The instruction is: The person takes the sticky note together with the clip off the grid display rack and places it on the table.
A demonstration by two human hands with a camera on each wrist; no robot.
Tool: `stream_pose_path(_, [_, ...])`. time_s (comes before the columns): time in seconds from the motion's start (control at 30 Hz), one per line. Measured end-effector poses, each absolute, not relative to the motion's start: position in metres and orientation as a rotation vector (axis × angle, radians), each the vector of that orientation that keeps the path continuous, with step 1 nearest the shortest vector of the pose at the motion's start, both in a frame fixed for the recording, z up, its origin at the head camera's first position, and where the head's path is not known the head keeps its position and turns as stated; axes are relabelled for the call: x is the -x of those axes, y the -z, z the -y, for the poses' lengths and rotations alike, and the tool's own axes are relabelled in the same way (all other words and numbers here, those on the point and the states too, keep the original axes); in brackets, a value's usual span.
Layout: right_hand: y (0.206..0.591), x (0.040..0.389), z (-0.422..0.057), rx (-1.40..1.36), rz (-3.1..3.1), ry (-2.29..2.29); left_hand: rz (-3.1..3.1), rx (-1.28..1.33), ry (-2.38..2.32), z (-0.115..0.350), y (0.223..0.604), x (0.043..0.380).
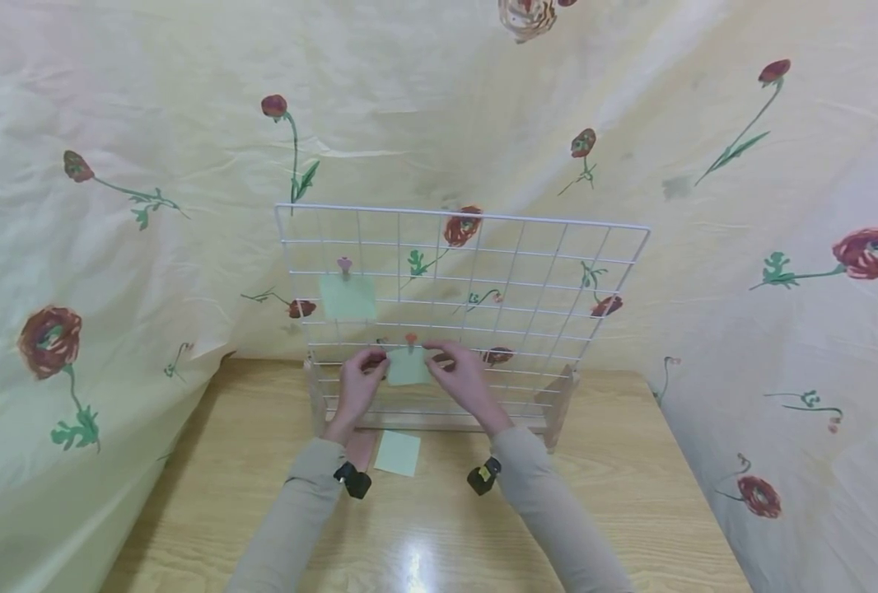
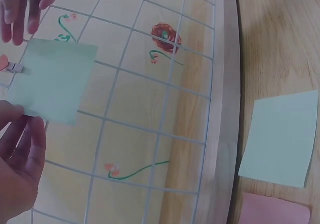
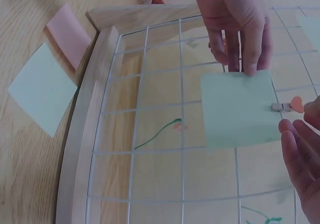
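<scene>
A pale green paper square (image 1: 408, 367) hangs against the white wire grid (image 1: 476, 311), with a small clothespin topped by an orange heart (image 3: 296, 104) at its upper edge. My left hand (image 1: 360, 383) pinches the square's left edge, thumb in front and fingers behind, as the right wrist view shows. Beside the opposite edge is my right hand (image 1: 465, 379); its loosely bent fingers (image 2: 34, 13) stand just off the paper in the left wrist view. Higher up on the left, another green square (image 1: 347, 297) hangs from a clip with a purple heart (image 1: 345, 264).
The grid stands in a wooden base (image 1: 439, 420) on a wooden table (image 1: 617, 486). In front of the base lie a loose green square (image 1: 398, 453) and a pink one (image 1: 361, 449). Behind the grid hangs a flowered cloth (image 1: 424, 99).
</scene>
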State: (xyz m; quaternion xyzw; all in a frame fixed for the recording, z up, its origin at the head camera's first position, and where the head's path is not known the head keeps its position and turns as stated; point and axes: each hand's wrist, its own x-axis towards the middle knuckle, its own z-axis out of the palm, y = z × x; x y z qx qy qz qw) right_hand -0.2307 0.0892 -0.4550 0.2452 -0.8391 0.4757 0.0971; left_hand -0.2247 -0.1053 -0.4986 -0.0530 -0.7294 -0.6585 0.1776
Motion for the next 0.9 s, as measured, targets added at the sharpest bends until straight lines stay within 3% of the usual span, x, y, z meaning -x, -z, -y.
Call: stream_pose_path(0.9, [0.451,0.238,-0.056,-0.717,2.424,-1.4,2.027,0.131,1.799,0.103,0.502,0.23])
